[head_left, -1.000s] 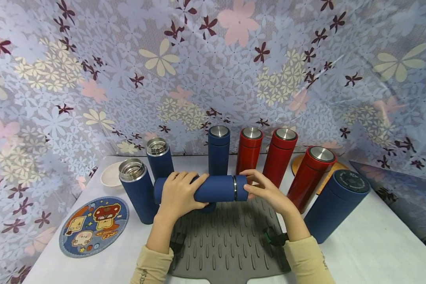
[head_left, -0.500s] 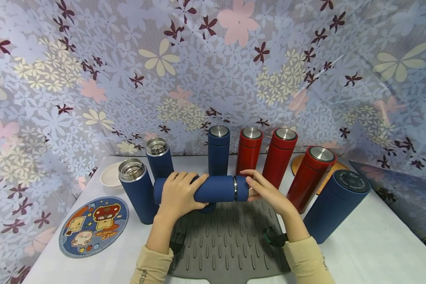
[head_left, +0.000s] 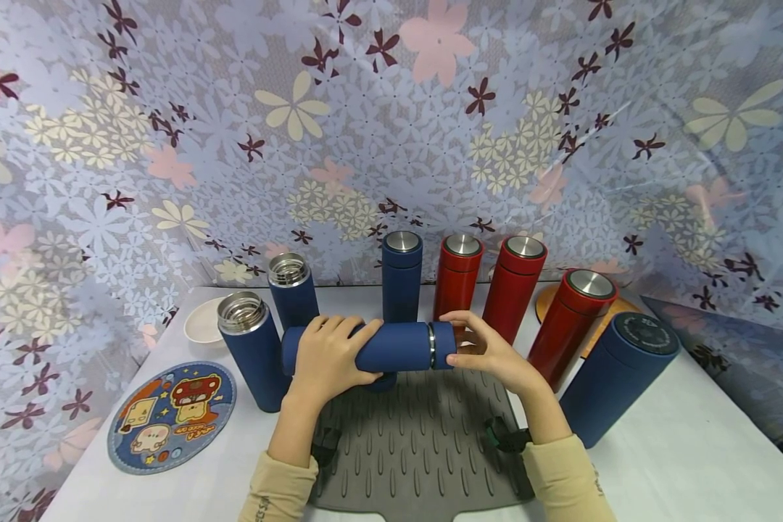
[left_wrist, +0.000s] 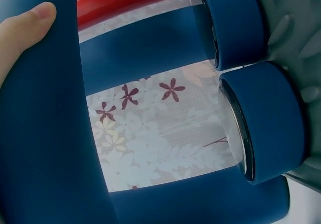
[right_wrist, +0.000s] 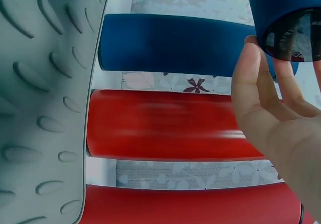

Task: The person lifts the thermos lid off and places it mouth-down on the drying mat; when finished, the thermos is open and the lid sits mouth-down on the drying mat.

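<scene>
My left hand [head_left: 331,355] grips a blue thermos bottle [head_left: 394,348], held level above the grey ridged mat [head_left: 424,442]. The bottle's blue lid [head_left: 444,346] points right, and a thin steel band shows between lid and body. At that end, my right hand [head_left: 496,355] holds the lid with its fingers at the far edge and its thumb lower on the near side. The right wrist view has the fingertips [right_wrist: 249,50] right at the rim of the lid's dark glossy end [right_wrist: 296,35]. Under the bottle, two loose blue lids [left_wrist: 238,25] [left_wrist: 276,123] lie on the mat.
Two lidless blue bottles [head_left: 251,355] [head_left: 293,290] stand left, by a white dish [head_left: 204,322] and a round cartoon mat [head_left: 172,417]. Behind is a capped blue bottle [head_left: 402,279]. Three red bottles [head_left: 458,275] [head_left: 514,286] [head_left: 568,330] and a wider blue one [head_left: 616,377] stand right.
My right hand's fingers have shifted round the lid: they slid forward half a second ago, and now the thumb sits lower with the fingers spread wider. My left hand and the bottle have stayed put.
</scene>
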A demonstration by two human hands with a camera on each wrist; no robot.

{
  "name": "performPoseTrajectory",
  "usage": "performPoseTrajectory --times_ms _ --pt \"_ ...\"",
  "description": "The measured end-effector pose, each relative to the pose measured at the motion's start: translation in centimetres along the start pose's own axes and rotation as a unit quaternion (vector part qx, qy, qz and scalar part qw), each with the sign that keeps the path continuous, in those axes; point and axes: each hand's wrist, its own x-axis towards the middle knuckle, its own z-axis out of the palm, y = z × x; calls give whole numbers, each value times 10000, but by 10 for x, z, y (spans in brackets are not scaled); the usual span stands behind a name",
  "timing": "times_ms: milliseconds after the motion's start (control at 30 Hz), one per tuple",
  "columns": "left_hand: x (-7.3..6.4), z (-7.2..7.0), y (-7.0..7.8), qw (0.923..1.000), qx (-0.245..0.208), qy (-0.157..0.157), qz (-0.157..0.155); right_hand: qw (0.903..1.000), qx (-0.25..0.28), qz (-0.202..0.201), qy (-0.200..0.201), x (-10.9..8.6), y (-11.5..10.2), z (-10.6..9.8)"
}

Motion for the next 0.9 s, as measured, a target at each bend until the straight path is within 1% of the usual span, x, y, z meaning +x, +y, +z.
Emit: performPoseTrajectory --times_ms 67,133,367,500,600,700,900 --pt "0 0 0 10000 1 -8 -14 10000 -14 -26 -12 0 0 0" --pt "-1 1 0 10000 11 -17 -22 10000 -22 68 -32 1 -1 1" --pt "0 0 0 10000 17 -7 18 9962 36 863 -116 4 -5 4" --pt "1 0 1 10000 11 -2 27 9937 70 1112 -114 6 -5 6" --pt "1 0 1 10000 -6 -7 27 9931 82 1167 -61 8 -5 8" --pt "1 0 1 10000 -46 -4 6 9934 175 1132 -51 8 -6 8" --pt "1 -1 1 10000 -58 2 -42 9962 297 806 -145 6 -3 5"
